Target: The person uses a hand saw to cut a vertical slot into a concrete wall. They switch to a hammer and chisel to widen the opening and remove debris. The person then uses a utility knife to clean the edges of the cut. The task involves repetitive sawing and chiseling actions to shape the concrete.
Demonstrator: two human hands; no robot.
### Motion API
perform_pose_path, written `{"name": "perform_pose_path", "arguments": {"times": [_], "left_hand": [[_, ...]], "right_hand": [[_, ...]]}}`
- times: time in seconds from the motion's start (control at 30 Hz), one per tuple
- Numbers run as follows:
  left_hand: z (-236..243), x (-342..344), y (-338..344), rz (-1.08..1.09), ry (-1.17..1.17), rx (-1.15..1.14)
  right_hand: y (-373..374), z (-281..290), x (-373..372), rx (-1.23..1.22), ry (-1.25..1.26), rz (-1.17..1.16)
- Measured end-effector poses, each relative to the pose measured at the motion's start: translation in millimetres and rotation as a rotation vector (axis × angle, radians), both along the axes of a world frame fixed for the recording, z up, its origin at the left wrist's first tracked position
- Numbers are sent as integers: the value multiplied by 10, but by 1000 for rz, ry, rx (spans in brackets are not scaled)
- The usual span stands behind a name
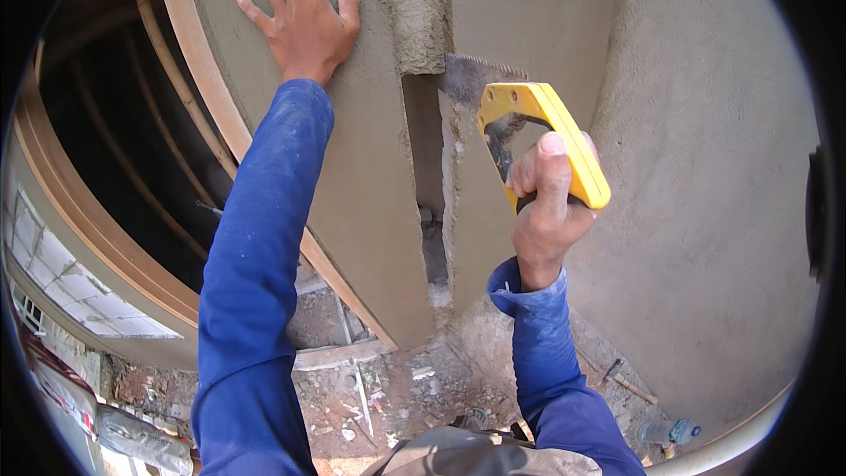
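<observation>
My left hand (307,35) lies open, fingers spread, on the grey plastered wall (361,150), just left of a long vertical channel (427,167) with rough, broken edges. In my right hand (555,211) is the yellow handle of a hand saw (538,106), gripped tightly. Its toothed metal blade (471,75) reaches left to the channel, where rough grey mortar (414,9) fills the part above the gap. The handle hides part of the blade.
At left a wooden frame (198,44) borders a dark opening with wooden poles, near pale block masonry (62,273). Plastered wall (696,167) curves at right. Below lie rubble (397,397), a wooden-handled tool (630,383), a plastic bottle (670,430) and a white pipe (731,445).
</observation>
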State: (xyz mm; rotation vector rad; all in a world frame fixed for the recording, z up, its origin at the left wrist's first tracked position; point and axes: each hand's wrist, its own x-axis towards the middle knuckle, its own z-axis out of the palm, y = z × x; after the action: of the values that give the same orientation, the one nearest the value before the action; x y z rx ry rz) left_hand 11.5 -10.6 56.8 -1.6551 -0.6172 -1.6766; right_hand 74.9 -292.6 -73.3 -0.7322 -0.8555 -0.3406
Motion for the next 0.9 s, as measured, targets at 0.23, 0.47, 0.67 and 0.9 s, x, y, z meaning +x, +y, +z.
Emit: {"name": "perform_pose_path", "arguments": {"times": [0.23,0.47,0.67,0.9], "left_hand": [[-103,-65,-15,-11,27,-29],[-56,-85,-97,13,35,-64],[-66,5,-285,40,25,-99],[85,-32,-283,44,-15,-46]], "right_hand": [[-70,24,-166,-54,-28,-44],[234,70,3,-110,-70,-42],[503,-41,193,-143,-3,-120],[193,101,93,-24,-32,-54]]}}
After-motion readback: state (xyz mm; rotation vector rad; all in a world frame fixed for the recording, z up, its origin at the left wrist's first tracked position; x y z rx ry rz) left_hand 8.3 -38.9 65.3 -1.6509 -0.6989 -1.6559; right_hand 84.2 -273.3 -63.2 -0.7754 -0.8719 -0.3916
